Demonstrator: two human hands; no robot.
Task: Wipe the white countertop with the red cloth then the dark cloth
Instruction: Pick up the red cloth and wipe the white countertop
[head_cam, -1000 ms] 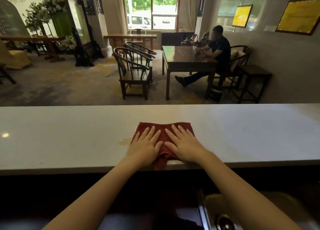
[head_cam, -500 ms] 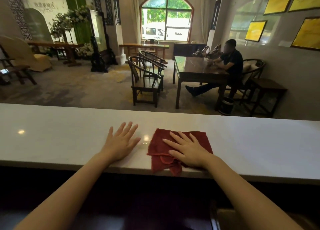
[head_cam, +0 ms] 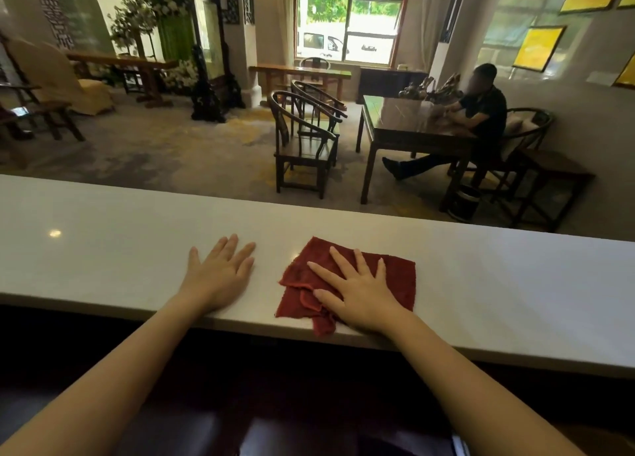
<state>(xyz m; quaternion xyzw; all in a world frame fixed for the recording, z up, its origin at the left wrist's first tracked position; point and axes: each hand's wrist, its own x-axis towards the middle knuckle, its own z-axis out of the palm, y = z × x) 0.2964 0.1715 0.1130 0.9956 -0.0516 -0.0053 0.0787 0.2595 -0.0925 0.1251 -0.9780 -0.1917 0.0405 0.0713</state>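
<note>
Both hands lie flat and open, fingers spread, clamped on nothing. The right hand (head_cam: 360, 285) presses palm-down on the red cloth (head_cam: 347, 280); the left hand (head_cam: 220, 273) rests bare on the white counter (head_cam: 103, 249), just beside the cloth and apart from it. One second ago both hands sat together on the cloth; half a second ago the left had come off it, and the arrangement now matches that later picture, with the cloth carried to the right of the left hand. The cloth lies loosely folded near the counter's front edge, one rumpled corner hanging slightly over it. Judgement: the wipe with the red cloth is under way one-handed, the left hand serving as a brace. Most of the counter to either side appears not yet covered, so this first stage looks early. The dark cloth is not visible anywhere in view, so the second stage cannot have begun. Risk noted: the overhanging corner could drag the cloth off the edge on a stroke toward the body. A seated person (head_cam: 481, 112) at a dark wooden table (head_cam: 405, 125) beyond the counter is uninvolved.
</note>
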